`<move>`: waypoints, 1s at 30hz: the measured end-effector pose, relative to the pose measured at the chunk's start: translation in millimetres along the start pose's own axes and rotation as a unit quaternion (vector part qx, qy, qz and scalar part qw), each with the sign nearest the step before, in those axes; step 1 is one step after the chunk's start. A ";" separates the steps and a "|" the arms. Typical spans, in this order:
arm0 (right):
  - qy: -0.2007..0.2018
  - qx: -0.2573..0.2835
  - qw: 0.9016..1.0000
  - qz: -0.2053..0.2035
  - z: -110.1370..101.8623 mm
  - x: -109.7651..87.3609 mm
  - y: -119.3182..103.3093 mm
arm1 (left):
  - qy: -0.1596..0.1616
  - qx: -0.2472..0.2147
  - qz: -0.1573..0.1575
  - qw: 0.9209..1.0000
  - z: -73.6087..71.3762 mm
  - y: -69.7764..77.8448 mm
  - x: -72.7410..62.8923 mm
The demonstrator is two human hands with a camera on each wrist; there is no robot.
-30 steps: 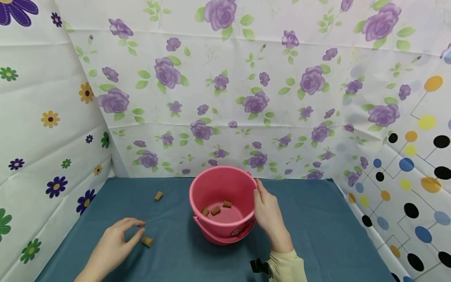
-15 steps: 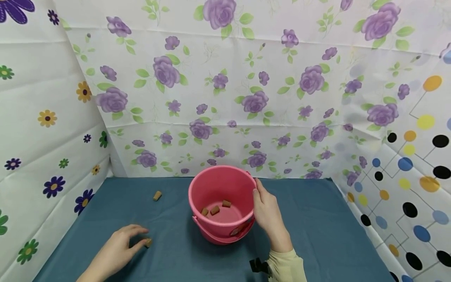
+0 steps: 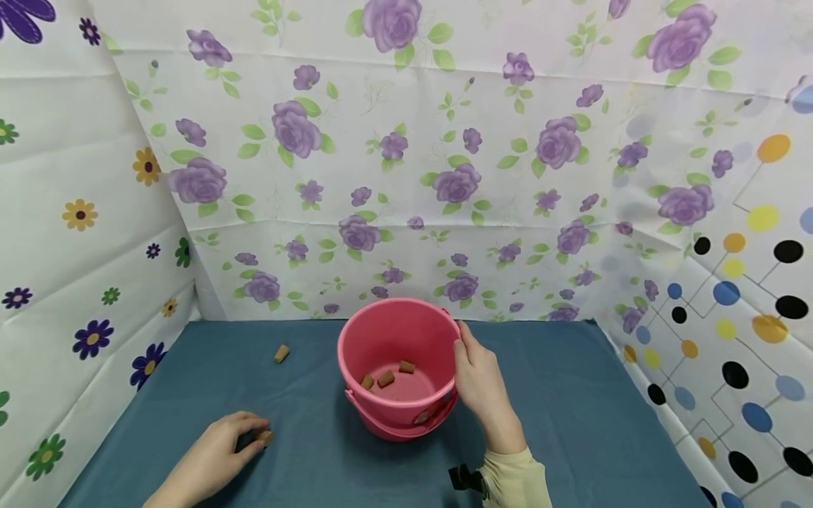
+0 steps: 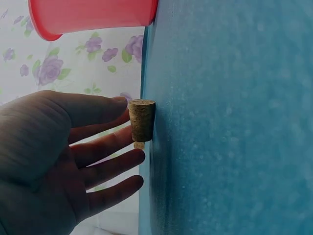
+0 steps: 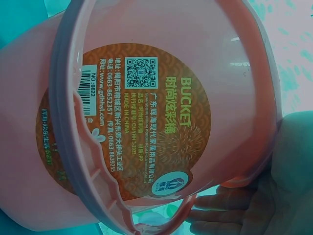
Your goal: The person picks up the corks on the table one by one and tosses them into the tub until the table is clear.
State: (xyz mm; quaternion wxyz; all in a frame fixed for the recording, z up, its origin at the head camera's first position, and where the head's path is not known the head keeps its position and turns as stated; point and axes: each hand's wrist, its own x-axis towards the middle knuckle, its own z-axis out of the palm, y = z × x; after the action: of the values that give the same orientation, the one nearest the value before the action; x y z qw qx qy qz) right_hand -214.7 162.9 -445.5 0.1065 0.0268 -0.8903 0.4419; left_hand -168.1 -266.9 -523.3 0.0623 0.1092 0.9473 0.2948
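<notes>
A tapered cork stopper (image 4: pixel 142 121) lies on the blue cloth, my left hand (image 3: pixel 214 451) right at it. Thumb and fingertips are close around the cork; in the left wrist view the thumb tip sits by its wide end and the fingers extend behind it. A firm pinch does not show. The pink bucket (image 3: pixel 381 331) stands upright in the middle with a few corks (image 3: pixel 386 379) on its floor. My right hand (image 3: pixel 480 377) grips the bucket's right rim, thumb at the rim. Its fingers (image 5: pixel 220 215) show beside the bucket wall in the right wrist view.
Another cork (image 3: pixel 281 353) lies farther back on the blue cloth (image 3: pixel 571 409), left of the bucket. The bucket's handle (image 5: pixel 88 142) hangs down at the front over a printed label (image 5: pixel 146 112). Patterned sheets (image 3: pixel 356 176) enclose the back and both sides.
My left hand has come slightly forward and to the right, and its thumb and fingers have drawn in around the near cork. My right hand keeps its hold on the bucket.
</notes>
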 end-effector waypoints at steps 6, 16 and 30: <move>0.001 -0.004 1.000 -0.006 -1.8 1.2 -0.5 | 0.004 0.008 -0.008 1.000 -1.2 1.7 1.8; 0.000 -0.007 1.000 -0.004 -2.1 0.3 0.3 | -0.010 0.047 -0.022 0.999 -7.4 -2.0 13.9; 0.000 -0.004 1.000 -0.009 -0.5 -0.6 2.0 | -0.033 0.033 -0.023 0.999 -8.1 -9.1 12.1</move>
State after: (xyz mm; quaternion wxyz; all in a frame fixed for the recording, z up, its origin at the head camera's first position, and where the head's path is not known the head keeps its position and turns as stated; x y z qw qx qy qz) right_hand -214.3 164.4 -446.9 0.1108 0.0340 -0.8917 0.4375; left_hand -182.9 -275.6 -522.5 0.0965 0.0989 0.9561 0.2585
